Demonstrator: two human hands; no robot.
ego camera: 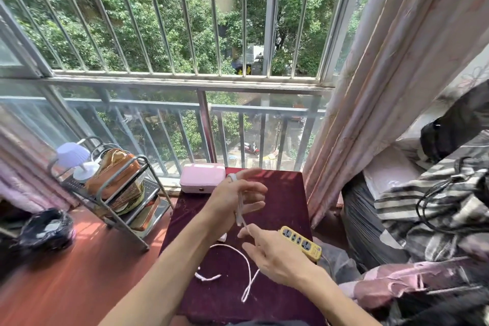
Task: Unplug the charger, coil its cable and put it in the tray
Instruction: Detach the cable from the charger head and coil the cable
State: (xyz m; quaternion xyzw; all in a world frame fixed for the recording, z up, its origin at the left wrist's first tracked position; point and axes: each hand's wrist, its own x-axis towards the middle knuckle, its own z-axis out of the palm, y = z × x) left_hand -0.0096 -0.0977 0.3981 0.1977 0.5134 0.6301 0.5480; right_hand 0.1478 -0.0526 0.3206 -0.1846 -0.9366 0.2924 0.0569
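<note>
A thin white charger cable [244,262] lies in loose loops on the dark red table [285,198]. One stretch of it is wound around my left hand [235,200], raised above the table with fingers spread. My right hand [275,254] pinches the cable just below the left hand, near the yellow power strip [301,242]. A small white block, perhaps the charger body [223,237], peeks out under my left wrist. A pink case [202,177] rests at the table's far edge. No tray is clearly in view.
A metal rack [127,193] with an orange bag and a small lamp stands left of the table. A black bag [47,227] sits on the red floor. Curtains and a bed with striped bedding [428,206] crowd the right. Barred window behind.
</note>
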